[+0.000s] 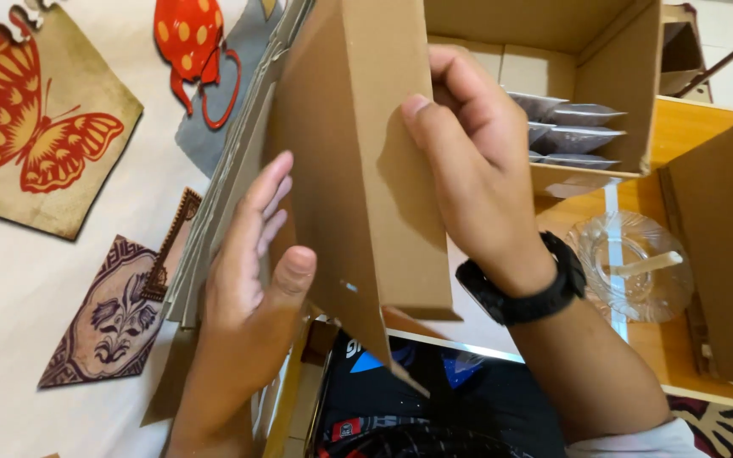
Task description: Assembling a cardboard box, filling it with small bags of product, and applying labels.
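Both hands, left hand [252,263] and right hand [468,161], grip a folded cardboard sheet [358,170] that hides the right fingers; beyond them, an open box [604,76] holds grey packets [574,136], partly obscured.

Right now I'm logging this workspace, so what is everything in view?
Cardboard piece: one, brown, centre, held by both hands.
Flat cardboard stack: several, brown, behind the left hand.
Open carton: one, brown, top right.
Pouches: several, grey, inside the carton.
Glass dish: one, clear, right, on the wooden table.
Patterned cloth: one, cream with red butterfly, left.
Watch: one, black, right wrist.
Left hand: one.
Right hand: one.
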